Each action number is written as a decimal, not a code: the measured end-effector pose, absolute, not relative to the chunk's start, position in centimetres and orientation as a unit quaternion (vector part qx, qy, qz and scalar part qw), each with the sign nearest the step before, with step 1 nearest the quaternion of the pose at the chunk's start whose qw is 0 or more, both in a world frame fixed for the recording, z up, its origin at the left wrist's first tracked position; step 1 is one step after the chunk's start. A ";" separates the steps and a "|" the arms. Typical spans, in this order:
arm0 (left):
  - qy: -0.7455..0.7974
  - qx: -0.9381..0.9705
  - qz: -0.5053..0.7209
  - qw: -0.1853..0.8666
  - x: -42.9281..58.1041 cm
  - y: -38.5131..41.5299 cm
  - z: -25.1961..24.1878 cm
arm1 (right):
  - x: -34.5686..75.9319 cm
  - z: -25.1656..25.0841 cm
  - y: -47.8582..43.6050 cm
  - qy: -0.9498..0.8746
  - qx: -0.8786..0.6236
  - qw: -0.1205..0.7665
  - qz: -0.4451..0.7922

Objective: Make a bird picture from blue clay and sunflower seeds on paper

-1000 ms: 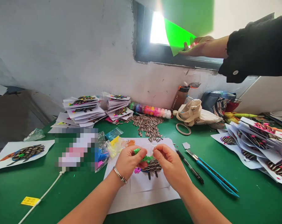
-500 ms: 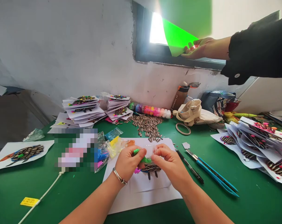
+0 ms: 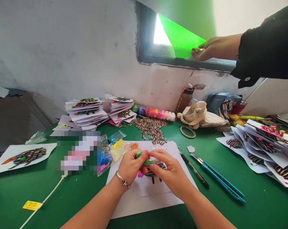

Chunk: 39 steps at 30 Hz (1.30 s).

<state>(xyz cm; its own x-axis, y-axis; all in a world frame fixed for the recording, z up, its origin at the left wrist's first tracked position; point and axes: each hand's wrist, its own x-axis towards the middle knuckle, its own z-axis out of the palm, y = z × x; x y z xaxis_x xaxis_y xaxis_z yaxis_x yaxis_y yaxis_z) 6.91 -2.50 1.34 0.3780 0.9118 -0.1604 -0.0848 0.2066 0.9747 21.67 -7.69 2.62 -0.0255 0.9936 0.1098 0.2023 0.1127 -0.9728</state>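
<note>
My left hand [image 3: 131, 166] is closed on a lump of bright green modelling clay [image 3: 148, 162], part of which pokes out above the thumb. Close against it, my right hand [image 3: 170, 169] pinches a clear plastic wrapper [image 3: 155, 154] around the clay. Below both hands lies a picture made of striped sunflower seeds [image 3: 150, 171] with a pink spot at its left; my fingers cover much of it. It rests on white paper sheets [image 3: 127, 203].
Loose sunflower seeds [image 3: 150, 128] lie behind the paper. A pen [image 3: 195, 171] and blue tweezers [image 3: 222, 179] are at the right. Stacked seed pictures [image 3: 86, 114] stand back left, others [image 3: 260, 149] far right. Another person's hand [image 3: 207, 49] reaches to the window over a green sheet [image 3: 179, 38].
My right hand has moved left against my left hand, and the wrapper is drawn closer to the clay. The other person's arm has shifted slightly right at the window.
</note>
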 end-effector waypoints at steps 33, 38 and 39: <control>0.401 0.462 0.361 0.704 6.8 -2.4 1.5 | 21.7 2.7 -7.5 -0.611 -0.513 0.466 0.383; 0.414 0.479 0.349 0.691 6.9 -2.5 1.4 | 21.8 2.8 -7.6 -0.636 -0.510 0.427 0.391; 0.418 0.485 0.345 0.686 6.9 -2.5 1.4 | 21.8 2.9 -7.7 -0.635 -0.508 0.419 0.403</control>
